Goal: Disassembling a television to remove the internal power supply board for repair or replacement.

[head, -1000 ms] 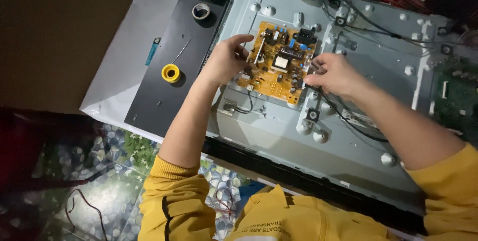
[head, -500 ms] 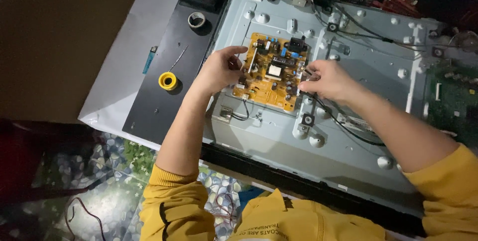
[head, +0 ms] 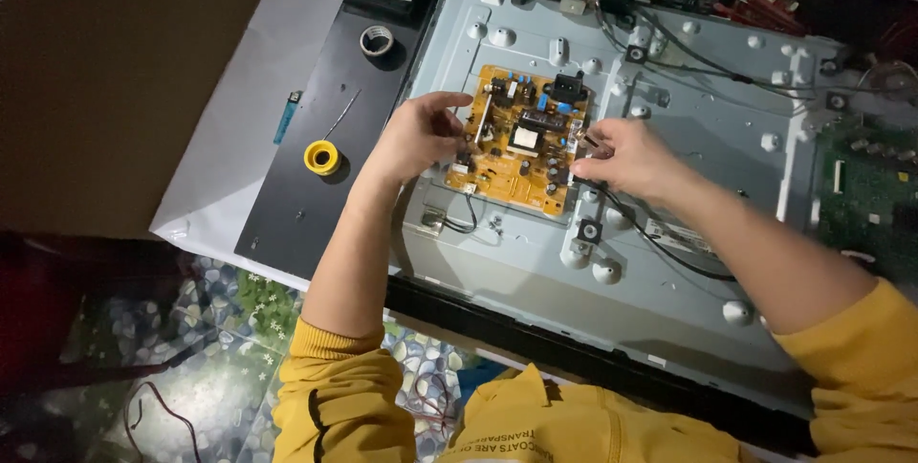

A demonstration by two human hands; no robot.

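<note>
Grey metal chassis [head: 688,262] carries the orange circuit board [head: 521,152]; left hand [head: 416,138] pinches its left edge; right hand [head: 631,159] grips its right edge, equally near.

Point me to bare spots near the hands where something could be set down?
Free: black panel below the yellow spool, and the grey metal back below the cable. Crowded: the orange circuit board, with the left hand and right hand at its edges, and the wiring along the top edge.

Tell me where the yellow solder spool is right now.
In the head view, the yellow solder spool lies on the black panel, left of the left hand, below the tape roll.
</note>
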